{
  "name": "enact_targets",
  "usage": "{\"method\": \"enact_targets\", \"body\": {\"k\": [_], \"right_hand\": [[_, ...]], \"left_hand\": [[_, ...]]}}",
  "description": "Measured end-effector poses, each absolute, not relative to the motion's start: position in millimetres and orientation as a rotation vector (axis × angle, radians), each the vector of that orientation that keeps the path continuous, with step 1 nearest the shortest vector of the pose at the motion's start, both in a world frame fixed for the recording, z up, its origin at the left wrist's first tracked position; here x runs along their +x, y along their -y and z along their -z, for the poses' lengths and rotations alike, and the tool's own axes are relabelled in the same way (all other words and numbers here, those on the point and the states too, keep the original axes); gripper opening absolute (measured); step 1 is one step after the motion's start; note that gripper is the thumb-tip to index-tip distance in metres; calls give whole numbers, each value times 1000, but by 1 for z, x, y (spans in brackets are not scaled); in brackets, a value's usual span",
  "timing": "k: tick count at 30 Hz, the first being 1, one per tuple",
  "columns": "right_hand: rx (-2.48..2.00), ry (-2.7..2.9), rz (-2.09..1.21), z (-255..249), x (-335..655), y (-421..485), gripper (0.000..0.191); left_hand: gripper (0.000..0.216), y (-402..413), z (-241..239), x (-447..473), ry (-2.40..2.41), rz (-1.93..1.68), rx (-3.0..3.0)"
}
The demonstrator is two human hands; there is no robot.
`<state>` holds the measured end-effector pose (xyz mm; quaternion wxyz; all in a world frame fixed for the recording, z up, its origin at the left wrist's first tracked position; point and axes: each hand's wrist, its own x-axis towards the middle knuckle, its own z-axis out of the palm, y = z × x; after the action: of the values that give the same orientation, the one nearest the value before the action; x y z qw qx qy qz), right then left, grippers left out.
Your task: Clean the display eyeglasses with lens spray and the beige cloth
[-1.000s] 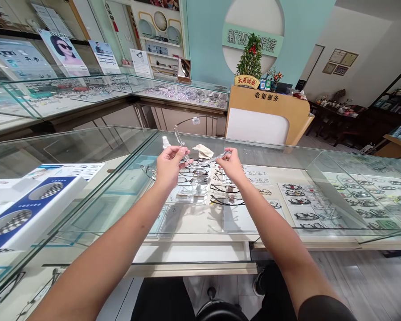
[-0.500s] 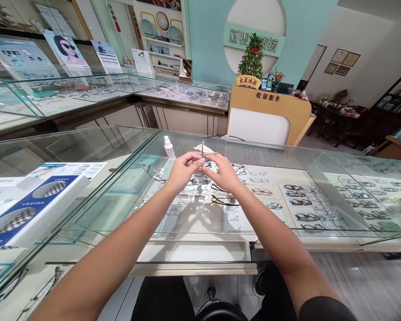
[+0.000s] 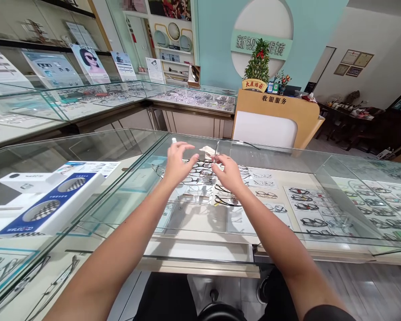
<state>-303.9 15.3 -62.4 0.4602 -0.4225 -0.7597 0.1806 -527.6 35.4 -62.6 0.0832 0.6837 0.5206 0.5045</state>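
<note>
My left hand (image 3: 176, 163) hovers over the glass counter top (image 3: 287, 165) with its fingers spread and nothing in them. Its fingertips are just by the white cap of a small spray bottle (image 3: 173, 140), most of which the hand hides. My right hand (image 3: 226, 173) is closed in a pinch on a thin clear pair of glasses (image 3: 217, 150), one thin part of which stands upright above the fingers. A crumpled pale cloth (image 3: 207, 151) lies on the glass just behind both hands.
Rows of spectacle frames (image 3: 304, 207) lie inside the case under the glass. Blue and white boxes (image 3: 50, 203) sit inside at the left. A wooden cashier desk (image 3: 274, 118) with a small potted tree (image 3: 256, 67) stands behind. A chair base (image 3: 217, 307) is below me.
My left hand let go of the glasses, opened and moved up and left toward the spray bottle. My right hand keeps the glasses. The view shifted slightly.
</note>
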Motion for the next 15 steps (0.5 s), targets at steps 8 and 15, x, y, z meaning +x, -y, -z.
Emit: {"method": "enact_targets", "body": {"k": [8, 15], "right_hand": [[-1106, 1848, -459, 59, -300, -14, 31], [-1107, 1837, -459, 58, -301, -13, 33]], "left_hand": [[78, -62, 76, -558, -2211, -910, 1819], [82, -65, 79, -558, -2247, -745, 1906]]}}
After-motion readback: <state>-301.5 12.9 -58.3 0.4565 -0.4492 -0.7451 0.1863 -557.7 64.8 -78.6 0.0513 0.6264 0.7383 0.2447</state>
